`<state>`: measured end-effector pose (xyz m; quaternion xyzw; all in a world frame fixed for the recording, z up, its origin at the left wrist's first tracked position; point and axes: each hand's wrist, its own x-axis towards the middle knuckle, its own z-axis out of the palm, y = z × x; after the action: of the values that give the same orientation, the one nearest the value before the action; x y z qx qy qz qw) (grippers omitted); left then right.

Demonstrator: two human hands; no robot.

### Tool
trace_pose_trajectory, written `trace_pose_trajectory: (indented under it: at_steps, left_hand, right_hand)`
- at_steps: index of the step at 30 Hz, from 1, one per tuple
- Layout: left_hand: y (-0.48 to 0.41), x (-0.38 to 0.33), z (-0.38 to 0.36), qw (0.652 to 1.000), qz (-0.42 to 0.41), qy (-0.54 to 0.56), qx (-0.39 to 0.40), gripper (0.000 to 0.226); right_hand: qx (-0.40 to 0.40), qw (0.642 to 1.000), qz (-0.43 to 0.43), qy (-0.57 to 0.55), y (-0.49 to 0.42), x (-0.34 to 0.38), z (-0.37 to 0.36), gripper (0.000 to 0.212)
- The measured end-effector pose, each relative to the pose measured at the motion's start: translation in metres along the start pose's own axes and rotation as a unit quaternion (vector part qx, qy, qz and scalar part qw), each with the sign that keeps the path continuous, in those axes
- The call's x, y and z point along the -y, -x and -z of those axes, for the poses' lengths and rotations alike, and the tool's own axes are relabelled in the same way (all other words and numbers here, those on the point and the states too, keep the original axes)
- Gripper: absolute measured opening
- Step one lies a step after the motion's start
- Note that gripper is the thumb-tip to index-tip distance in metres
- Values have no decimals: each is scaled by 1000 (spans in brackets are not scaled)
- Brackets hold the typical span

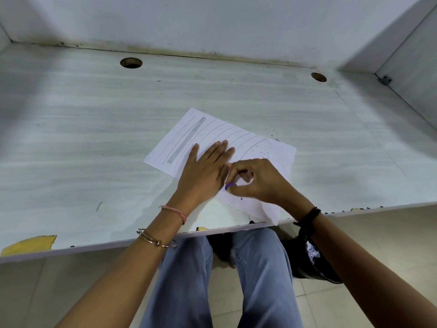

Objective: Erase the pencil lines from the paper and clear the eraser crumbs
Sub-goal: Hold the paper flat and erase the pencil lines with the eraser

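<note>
Paper (279, 152) risks creasing beneath the flat left hand (203, 171); the right hand (256, 179) pinches the purple eraser (230, 185) beside it.

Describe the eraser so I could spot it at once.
Find the white paper on the pale desk. At its near part, the right hand pinches the eraser beside the flat left hand. Only its small tip shows, the one purple thing there.

Lined paper (280, 153) on pale desk (94, 129)
</note>
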<state>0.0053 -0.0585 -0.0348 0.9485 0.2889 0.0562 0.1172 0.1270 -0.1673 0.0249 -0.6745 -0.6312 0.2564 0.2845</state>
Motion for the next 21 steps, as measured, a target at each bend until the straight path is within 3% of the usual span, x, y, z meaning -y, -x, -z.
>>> trace_pose_trajectory:
  at_steps: [2, 7, 11, 16, 19, 21]
  left_hand:
    - [0, 0, 0, 1000, -3, -1, -4, 54]
    - [0, -1, -2, 1000, -1, 10, -23, 52]
    - [0, -1, -1, 999, 3, 20, -25, 51]
    - [0, -1, 0, 1000, -1, 3, -11, 52]
    - [0, 0, -1, 1000, -6, 1, -20, 52]
    - [0, 0, -1, 1000, -6, -5, -12, 53]
  right_hand:
    - [-20, 1000, 7, -4, 1, 0, -3, 10]
    - [100, 995, -4, -3, 6, -2, 7, 9]
    - [-59, 997, -47, -16, -8, -7, 14, 7]
    - [-6, 1000, -20, 17, -7, -8, 5, 9]
    - [-57, 998, -24, 27, -15, -11, 9, 10]
    - [-45, 998, -23, 28, -15, -9, 8, 10]
